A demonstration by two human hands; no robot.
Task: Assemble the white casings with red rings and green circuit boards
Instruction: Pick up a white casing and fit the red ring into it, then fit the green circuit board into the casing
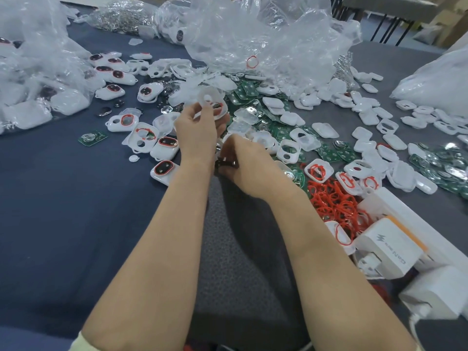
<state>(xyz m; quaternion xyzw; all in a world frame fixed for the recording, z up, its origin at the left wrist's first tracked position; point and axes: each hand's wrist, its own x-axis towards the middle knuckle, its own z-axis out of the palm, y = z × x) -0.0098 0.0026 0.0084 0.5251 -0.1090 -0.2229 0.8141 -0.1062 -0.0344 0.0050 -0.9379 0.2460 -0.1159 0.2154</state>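
Observation:
My left hand (200, 130) is raised over the middle of the table and grips a white casing (211, 101) that has a red ring inside it. Below it, my right hand (247, 168) rests low on the cloth with its fingers curled round a small dark part (226, 163). Loose white casings (287, 149) and green circuit boards (278, 134) lie heaped just beyond my hands. A pile of red rings (334, 201) sits to the right of my right wrist. Assembled casings with red rings (164, 148) lie to the left.
Crumpled clear plastic bags (266, 39) rise behind the heap, and more bags (38, 72) fill the far left. White chargers and a power strip (395, 247) lie at the right near edge. A lone circuit board (92, 138) lies on the dark blue cloth at left.

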